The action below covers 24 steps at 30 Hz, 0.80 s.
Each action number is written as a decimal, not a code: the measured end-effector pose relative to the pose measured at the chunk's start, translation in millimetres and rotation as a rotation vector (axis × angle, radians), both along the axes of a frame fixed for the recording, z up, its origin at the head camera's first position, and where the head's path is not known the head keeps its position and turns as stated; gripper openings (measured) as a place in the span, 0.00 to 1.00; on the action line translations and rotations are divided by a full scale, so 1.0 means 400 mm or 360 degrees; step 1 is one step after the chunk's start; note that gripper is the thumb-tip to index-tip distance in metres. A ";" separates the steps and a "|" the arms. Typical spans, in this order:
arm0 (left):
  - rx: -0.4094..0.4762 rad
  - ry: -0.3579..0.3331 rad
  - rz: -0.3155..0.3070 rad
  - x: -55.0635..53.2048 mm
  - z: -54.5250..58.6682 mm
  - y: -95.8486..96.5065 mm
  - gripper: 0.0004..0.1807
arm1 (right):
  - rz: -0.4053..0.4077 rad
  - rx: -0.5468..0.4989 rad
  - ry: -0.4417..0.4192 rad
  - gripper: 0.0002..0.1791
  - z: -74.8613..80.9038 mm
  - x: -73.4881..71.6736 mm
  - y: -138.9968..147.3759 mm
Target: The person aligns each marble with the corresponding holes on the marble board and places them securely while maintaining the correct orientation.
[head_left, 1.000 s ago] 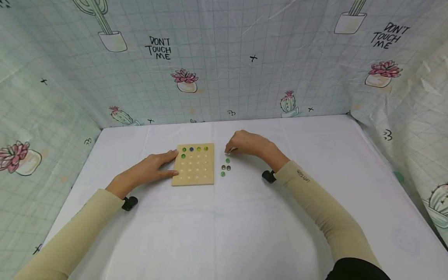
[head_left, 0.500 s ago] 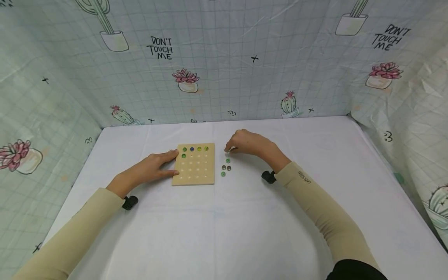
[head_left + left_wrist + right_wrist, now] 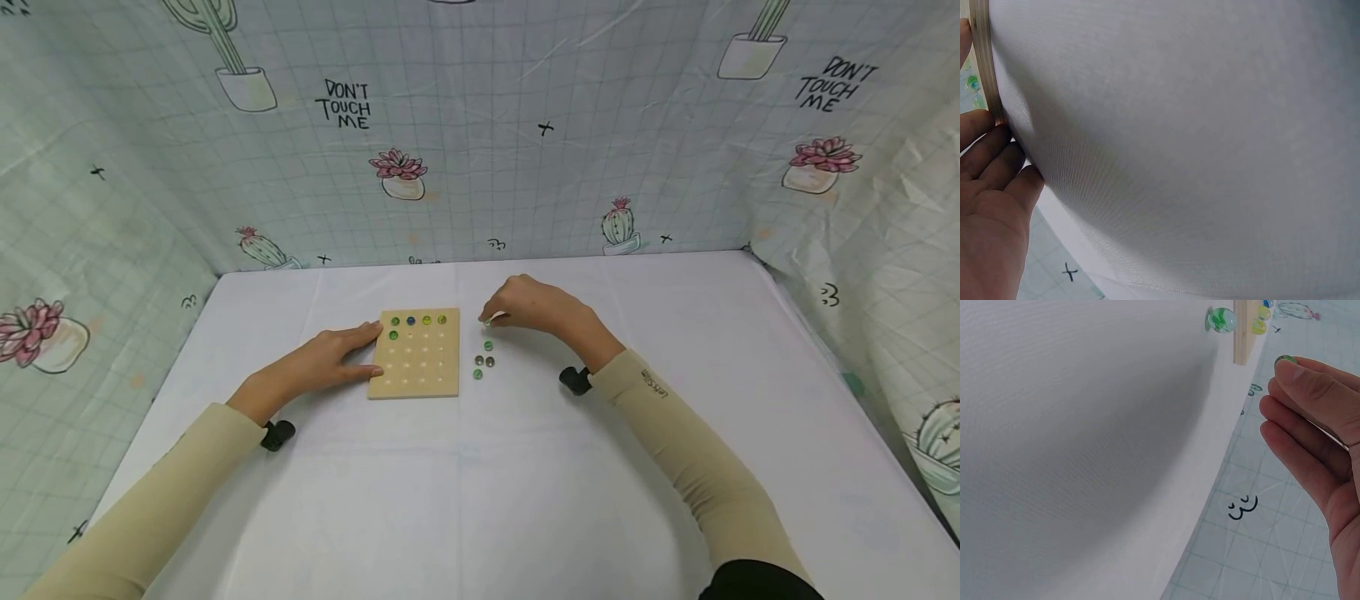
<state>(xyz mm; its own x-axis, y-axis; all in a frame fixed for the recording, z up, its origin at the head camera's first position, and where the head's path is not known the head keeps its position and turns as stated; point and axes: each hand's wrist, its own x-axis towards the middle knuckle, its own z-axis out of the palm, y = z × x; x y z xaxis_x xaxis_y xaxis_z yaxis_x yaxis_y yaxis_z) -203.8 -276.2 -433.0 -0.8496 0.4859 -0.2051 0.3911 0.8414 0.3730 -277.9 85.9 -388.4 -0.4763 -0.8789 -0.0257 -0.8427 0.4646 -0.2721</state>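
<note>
A square wooden board (image 3: 416, 367) with rows of small hollows lies on the white table. Green, blue and yellow-green marbles (image 3: 426, 320) sit along its far row, and one green marble (image 3: 393, 335) begins the second row. My left hand (image 3: 318, 364) rests against the board's left edge, thumb and fingers spread along it. Just right of the board, my right hand (image 3: 536, 303) pinches a green marble (image 3: 1285, 360) between thumb and index finger, above the table. Below that hand lie a loose green marble (image 3: 488, 345), two dark marbles (image 3: 484, 361) and another green marble (image 3: 477, 374).
A white cloth covers the table (image 3: 465, 500). Behind it hangs a printed curtain (image 3: 480, 167) with cactus drawings, and similar fabric closes both sides. A black wrist camera (image 3: 576, 380) sits under each wrist.
My right hand has risen slightly and shifted a little left with the pinched marble. The left hand and the board stay in place.
</note>
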 end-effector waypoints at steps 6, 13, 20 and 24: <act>-0.0005 0.0002 -0.0004 -0.001 0.004 -0.002 0.49 | 0.0008 -0.0046 0.0030 0.13 0.003 0.005 -0.002; 0.0025 0.0006 -0.0008 0.003 0.008 0.003 0.50 | 0.0005 -0.0071 0.0019 0.13 0.009 0.011 -0.008; 0.0019 -0.0024 0.0011 0.003 0.008 0.000 0.49 | -0.0027 -0.0081 -0.0011 0.14 0.011 0.015 -0.019; 0.0022 -0.0012 0.0004 0.002 0.003 0.000 0.49 | -0.0031 -0.0078 -0.0010 0.14 0.009 0.016 -0.027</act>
